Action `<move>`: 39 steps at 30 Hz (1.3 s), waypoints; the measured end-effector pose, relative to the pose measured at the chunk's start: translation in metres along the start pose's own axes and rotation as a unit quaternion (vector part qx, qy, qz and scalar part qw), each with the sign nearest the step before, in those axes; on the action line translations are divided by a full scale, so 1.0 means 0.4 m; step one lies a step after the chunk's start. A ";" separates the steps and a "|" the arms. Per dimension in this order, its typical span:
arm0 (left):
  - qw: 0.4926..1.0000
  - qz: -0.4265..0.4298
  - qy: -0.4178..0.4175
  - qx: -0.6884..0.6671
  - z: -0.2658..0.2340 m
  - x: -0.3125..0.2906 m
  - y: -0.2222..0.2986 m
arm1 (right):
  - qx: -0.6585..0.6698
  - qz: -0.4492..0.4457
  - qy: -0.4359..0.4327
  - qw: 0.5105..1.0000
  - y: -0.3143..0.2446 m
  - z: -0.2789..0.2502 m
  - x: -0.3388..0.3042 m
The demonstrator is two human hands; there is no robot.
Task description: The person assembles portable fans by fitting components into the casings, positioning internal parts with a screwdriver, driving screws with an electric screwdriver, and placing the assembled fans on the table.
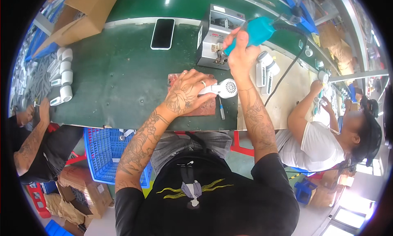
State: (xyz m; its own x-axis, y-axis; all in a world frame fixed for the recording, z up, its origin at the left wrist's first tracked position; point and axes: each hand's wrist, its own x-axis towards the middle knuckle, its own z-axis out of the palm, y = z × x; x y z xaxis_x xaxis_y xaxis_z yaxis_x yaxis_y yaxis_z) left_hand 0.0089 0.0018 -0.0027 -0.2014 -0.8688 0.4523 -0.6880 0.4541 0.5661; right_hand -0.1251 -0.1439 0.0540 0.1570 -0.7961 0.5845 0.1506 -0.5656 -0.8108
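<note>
My left hand (186,93) is closed over the handle of a small white hair dryer (228,88), whose round grille faces up. Beneath it lies a reddish-brown pad (206,109) on the green bench. My right hand (241,56) grips a teal electric screwdriver (260,30), its tip end pointing at the front of a grey metal screw feeder (208,41). The exact contact of the tip cannot be made out. A small screwdriver with a blue handle (222,112) rests beside the pad, below the dryer's head.
A phone (163,33) lies toward the back. White dryer bodies (66,78) stand in a row at left; more white parts (268,64) sit right of my right wrist. A black cable (288,70) curves rightward. Co-workers sit on both sides. A blue basket (102,154) is below the bench edge.
</note>
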 end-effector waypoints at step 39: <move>0.997 -0.068 -0.035 0.032 -0.014 0.011 0.021 | 0.034 0.099 -0.015 0.994 -0.079 -0.020 -0.097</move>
State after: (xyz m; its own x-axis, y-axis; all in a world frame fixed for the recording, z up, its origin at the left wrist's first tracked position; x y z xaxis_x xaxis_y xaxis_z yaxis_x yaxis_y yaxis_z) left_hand 0.0063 0.0028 0.0077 -0.1492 -0.9343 0.3237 -0.7544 0.3192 0.5736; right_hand -0.1437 -0.0968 0.0566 0.2193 -0.8829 0.4152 0.1785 -0.3821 -0.9067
